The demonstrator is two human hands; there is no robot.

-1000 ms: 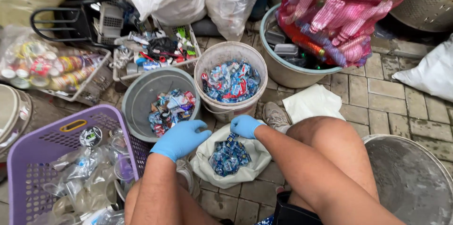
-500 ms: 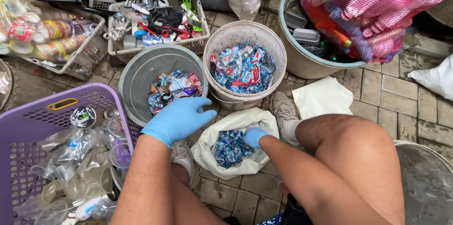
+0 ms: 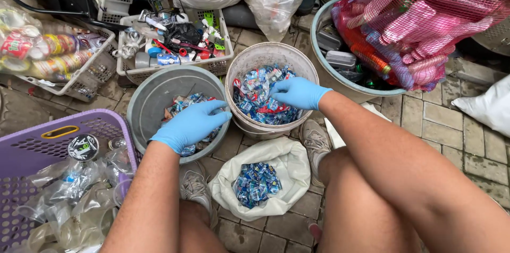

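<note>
**Both hands now over the buckets**

The right hand (image 3: 298, 92), half a second ago down in the white sack (image 3: 289, 165) at lower centre, now rests fingers-down on the blue wrappers (image 3: 255, 96) in the beige bucket (image 3: 240, 70), loosely curled; whether it holds any cannot be told. The left hand (image 3: 192, 124) has dropped into the grey bucket (image 3: 154, 93), fingers partly closed over wrappers there. Transfer from sack to buckets appears under way.
</note>
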